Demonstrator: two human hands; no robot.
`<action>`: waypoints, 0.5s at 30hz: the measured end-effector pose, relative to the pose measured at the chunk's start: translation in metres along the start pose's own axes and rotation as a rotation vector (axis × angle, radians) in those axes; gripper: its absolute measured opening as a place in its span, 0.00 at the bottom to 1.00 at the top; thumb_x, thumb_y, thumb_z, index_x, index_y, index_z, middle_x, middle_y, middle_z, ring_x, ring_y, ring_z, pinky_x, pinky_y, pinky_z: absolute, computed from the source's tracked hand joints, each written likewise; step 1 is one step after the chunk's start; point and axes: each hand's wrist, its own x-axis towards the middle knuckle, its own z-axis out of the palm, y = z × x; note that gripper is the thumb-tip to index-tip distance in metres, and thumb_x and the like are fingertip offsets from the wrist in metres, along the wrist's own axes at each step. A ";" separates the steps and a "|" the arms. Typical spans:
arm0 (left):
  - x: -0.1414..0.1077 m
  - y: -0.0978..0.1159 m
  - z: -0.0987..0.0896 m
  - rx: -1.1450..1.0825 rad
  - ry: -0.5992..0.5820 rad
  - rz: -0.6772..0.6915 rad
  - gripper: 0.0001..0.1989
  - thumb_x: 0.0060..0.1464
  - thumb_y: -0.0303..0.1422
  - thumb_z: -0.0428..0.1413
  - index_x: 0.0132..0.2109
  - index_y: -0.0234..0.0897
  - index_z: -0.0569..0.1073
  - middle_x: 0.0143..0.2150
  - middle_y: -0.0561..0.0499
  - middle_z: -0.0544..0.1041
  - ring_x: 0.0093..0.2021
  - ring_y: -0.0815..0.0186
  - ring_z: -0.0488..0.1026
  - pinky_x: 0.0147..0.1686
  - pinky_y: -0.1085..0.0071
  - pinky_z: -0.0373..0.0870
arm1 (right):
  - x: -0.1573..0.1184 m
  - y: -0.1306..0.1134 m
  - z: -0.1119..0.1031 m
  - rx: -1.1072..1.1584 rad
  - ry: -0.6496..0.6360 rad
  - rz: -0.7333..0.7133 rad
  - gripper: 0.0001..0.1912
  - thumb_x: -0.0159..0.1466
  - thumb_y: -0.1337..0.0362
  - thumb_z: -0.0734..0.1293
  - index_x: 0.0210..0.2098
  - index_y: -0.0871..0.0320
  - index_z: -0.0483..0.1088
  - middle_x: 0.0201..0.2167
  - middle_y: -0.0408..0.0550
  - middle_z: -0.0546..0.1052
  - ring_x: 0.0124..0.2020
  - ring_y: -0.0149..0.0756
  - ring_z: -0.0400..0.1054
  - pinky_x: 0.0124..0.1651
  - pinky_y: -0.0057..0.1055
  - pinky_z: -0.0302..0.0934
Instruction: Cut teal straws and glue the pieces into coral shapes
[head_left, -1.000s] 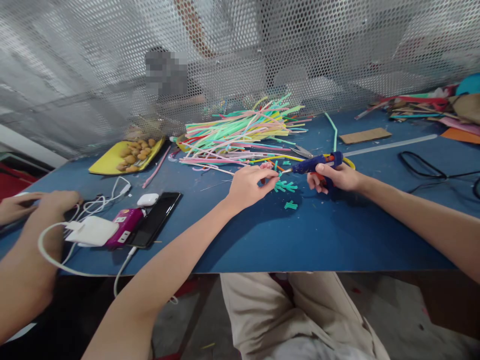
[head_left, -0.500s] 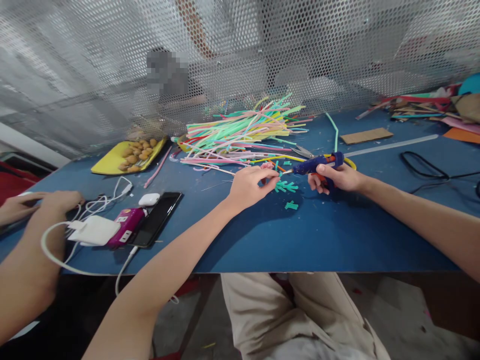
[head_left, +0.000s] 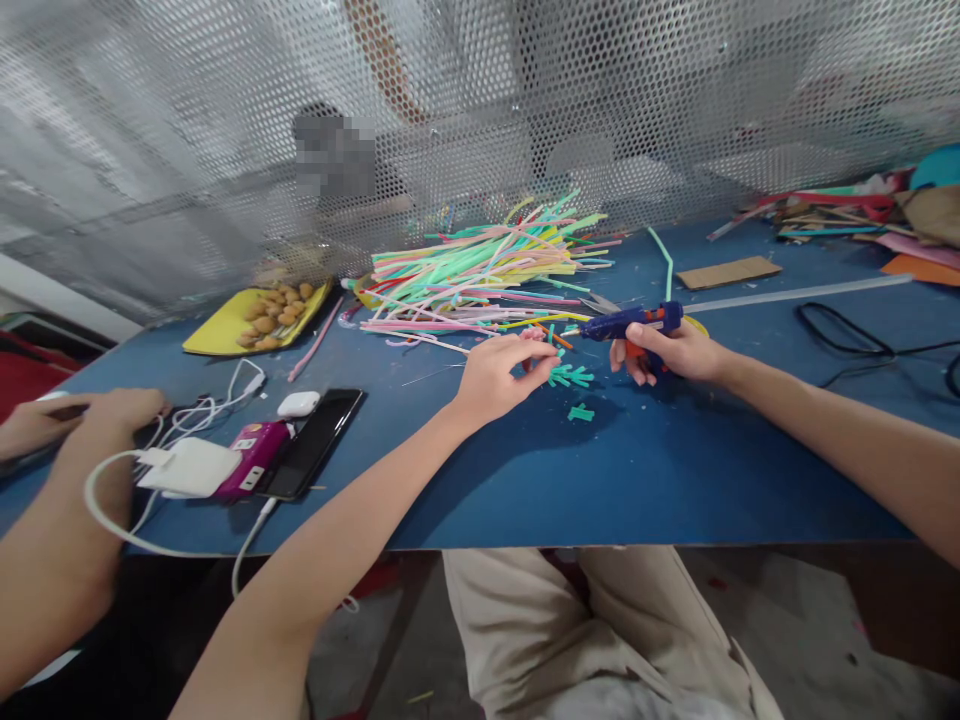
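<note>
My right hand [head_left: 664, 352] is wrapped round a dark blue hot glue gun [head_left: 626, 322], its nozzle pointing left. Between the thumb and fingertips of my left hand [head_left: 504, 374] is a small green pipe cleaner piece [head_left: 559, 354], partly hidden by the fingers. Just beyond that hand lies a pink pipe cleaner bit [head_left: 532, 333]. A branched green pipe cleaner shape [head_left: 571, 377] rests on the table right of my left fingertips, and short green cut pieces [head_left: 580, 412] lie nearer to me.
Behind my hands spreads a heap of coloured pipe cleaners [head_left: 480, 260], with scissors [head_left: 600, 303] beside it. A phone [head_left: 319, 440], a purple power adapter [head_left: 255, 455] and white cables are at left, near another person's hands [head_left: 112, 415]. A perforated metal screen [head_left: 465, 120] stands behind.
The glue gun has lifted slightly, and its nozzle has drawn away from the green piece at my left fingertips. My left hand stays nearly in place.
</note>
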 end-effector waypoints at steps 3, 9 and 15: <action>0.000 0.003 0.001 -0.159 0.002 -0.128 0.11 0.62 0.41 0.62 0.39 0.39 0.82 0.33 0.51 0.83 0.31 0.69 0.77 0.35 0.71 0.72 | -0.002 -0.009 -0.008 -0.207 0.157 -0.009 0.29 0.67 0.36 0.63 0.33 0.57 0.73 0.15 0.43 0.68 0.16 0.31 0.60 0.21 0.32 0.55; 0.001 0.003 0.008 -0.443 0.016 -0.458 0.15 0.58 0.46 0.64 0.42 0.39 0.83 0.41 0.47 0.85 0.34 0.66 0.79 0.31 0.72 0.72 | -0.004 -0.018 -0.043 -1.117 0.506 -0.048 0.16 0.65 0.52 0.70 0.41 0.58 0.66 0.38 0.56 0.73 0.33 0.39 0.63 0.34 0.38 0.51; 0.002 0.008 0.010 -0.596 0.041 -0.538 0.16 0.57 0.45 0.64 0.42 0.37 0.80 0.37 0.48 0.84 0.35 0.65 0.80 0.33 0.71 0.74 | -0.007 0.017 -0.083 -1.202 0.444 0.214 0.24 0.56 0.59 0.73 0.48 0.65 0.67 0.46 0.71 0.70 0.45 0.57 0.65 0.42 0.50 0.59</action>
